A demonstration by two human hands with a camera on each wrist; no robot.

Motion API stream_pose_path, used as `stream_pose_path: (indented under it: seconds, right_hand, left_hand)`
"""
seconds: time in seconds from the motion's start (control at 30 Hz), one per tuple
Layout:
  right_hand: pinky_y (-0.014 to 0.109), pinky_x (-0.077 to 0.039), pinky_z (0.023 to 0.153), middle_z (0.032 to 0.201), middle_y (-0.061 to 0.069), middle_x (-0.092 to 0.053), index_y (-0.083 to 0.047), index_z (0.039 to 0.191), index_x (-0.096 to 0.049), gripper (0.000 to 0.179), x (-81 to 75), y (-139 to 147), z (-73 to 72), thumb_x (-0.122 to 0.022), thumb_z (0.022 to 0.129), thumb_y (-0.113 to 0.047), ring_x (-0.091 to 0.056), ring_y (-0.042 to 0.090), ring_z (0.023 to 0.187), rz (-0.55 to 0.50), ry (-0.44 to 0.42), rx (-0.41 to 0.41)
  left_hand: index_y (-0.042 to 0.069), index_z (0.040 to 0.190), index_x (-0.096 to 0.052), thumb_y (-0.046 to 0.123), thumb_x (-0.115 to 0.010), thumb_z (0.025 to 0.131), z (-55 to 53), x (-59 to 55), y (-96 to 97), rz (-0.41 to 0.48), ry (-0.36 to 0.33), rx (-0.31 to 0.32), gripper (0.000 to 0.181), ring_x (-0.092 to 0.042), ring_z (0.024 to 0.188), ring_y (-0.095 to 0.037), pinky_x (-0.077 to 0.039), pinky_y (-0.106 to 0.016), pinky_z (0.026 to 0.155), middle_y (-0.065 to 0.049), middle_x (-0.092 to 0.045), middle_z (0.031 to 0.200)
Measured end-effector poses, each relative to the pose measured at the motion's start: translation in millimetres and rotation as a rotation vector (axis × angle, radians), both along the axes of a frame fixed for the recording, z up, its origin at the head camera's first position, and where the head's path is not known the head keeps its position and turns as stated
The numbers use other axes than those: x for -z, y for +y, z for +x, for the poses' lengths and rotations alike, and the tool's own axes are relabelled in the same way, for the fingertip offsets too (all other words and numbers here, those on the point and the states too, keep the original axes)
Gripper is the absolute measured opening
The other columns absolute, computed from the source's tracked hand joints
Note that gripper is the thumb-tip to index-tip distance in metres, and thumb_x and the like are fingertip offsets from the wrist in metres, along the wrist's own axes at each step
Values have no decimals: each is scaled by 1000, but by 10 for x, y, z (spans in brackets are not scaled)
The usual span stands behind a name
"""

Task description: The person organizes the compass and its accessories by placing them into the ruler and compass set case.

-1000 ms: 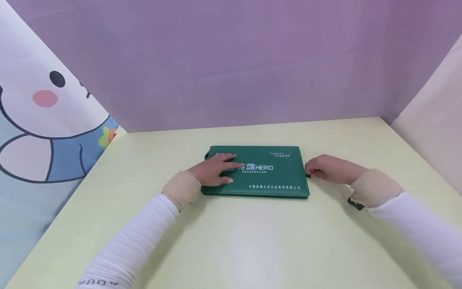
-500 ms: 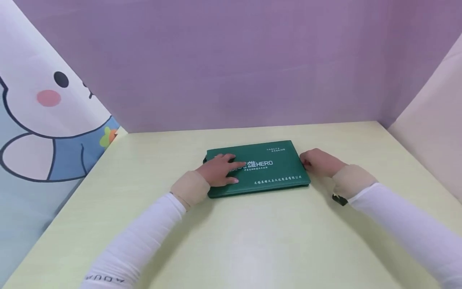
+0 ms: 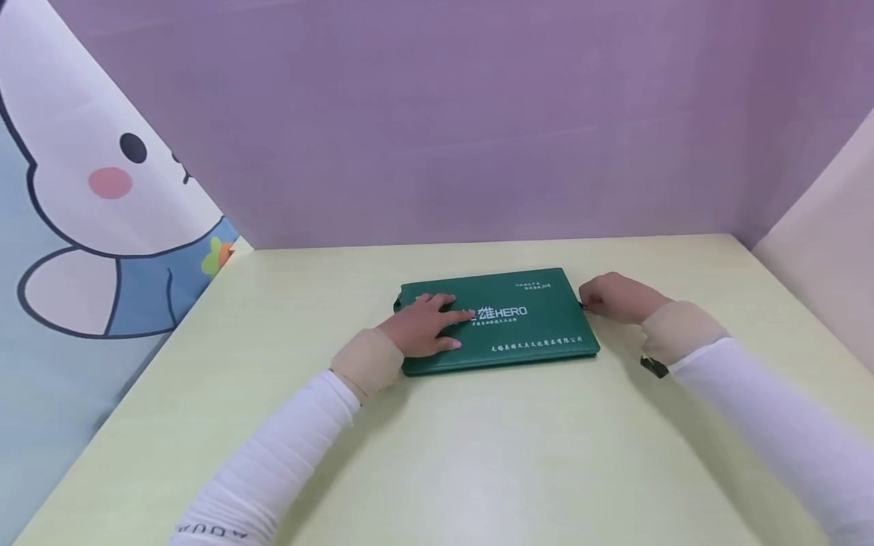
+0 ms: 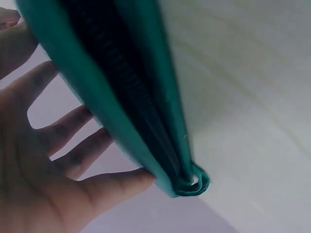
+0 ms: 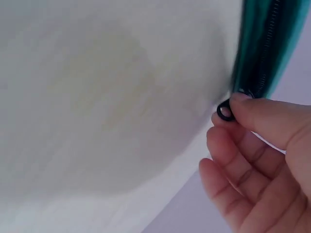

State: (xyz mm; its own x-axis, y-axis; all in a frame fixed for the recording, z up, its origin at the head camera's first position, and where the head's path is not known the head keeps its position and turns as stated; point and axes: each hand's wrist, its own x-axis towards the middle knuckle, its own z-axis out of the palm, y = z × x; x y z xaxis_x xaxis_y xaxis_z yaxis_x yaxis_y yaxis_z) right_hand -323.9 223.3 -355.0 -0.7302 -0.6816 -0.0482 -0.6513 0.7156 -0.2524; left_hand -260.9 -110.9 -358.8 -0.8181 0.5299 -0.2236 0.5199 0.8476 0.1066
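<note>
A flat green zippered case [image 3: 539, 318] with white lettering lies on the table, slightly turned. On its left part rests my left hand [image 3: 422, 326], fingers spread over the cover. The left wrist view shows the fingers against the cover and a dark zipper [image 4: 131, 87] along the side edge. At the right edge of the case my right hand [image 3: 620, 296] pinches a black zipper pull [image 5: 226, 110] between thumb and curled index finger. In the right wrist view the zipper teeth [image 5: 269, 48] run along the edge beyond the thumb.
The pale table [image 3: 478, 455] extends around the case. A purple backdrop [image 3: 478, 121] rises behind it. To the left hangs a cloth with a cartoon rabbit [image 3: 102, 220], and a pale panel [image 3: 833, 235] stands at the right.
The case has turned counterclockwise, its right side swinging away from me. My right hand has moved slightly along the right edge toward the back. My left hand stays on the cover.
</note>
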Motion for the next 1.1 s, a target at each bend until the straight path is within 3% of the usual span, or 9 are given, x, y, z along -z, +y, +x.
stream_pose_path:
  seconds: [0.23,0.43,0.6,0.83,1.1]
  right_hand:
    - [25,-35,60,62,-8,-39,-13,66,-48,30,-13,125,259,-58,77,12,-40,9,62,-5,-51,-52]
    - [22,-33,57,62,-10,-37,-14,66,-49,30,-93,90,472,-64,78,9,-38,7,61,-15,-16,-87]
    - [22,-32,55,59,-8,-38,-14,63,-52,29,-108,38,603,-66,78,7,-37,8,58,-21,9,-8]
    - [25,-39,56,63,-5,-55,-9,65,-66,18,-45,-93,725,-70,74,6,-43,12,60,-9,23,126]
    - [24,-32,54,59,-2,-44,-10,59,-59,24,-81,-300,849,-69,76,5,-38,13,58,34,33,155]
  left_hand:
    - [28,148,-31,40,-50,95,0,-25,-9,36,-22,13,57,-22,138,-39,-30,-48,108,-14,-22,153]
    - [28,148,-31,39,-50,95,-23,-80,-40,23,-16,-26,57,-22,139,-38,-30,-48,109,-15,-22,153]
    - [26,148,-30,39,-50,96,-38,-86,-37,24,-20,-19,57,-21,139,-41,-28,-49,109,-17,-22,153]
    - [26,147,-32,37,-51,95,-54,-78,-38,27,-28,-36,57,-21,139,-41,-27,-50,110,-16,-22,153]
    - [28,148,-30,39,-51,95,-67,-104,-19,1,-29,-34,57,-21,139,-39,-28,-48,109,-15,-22,153]
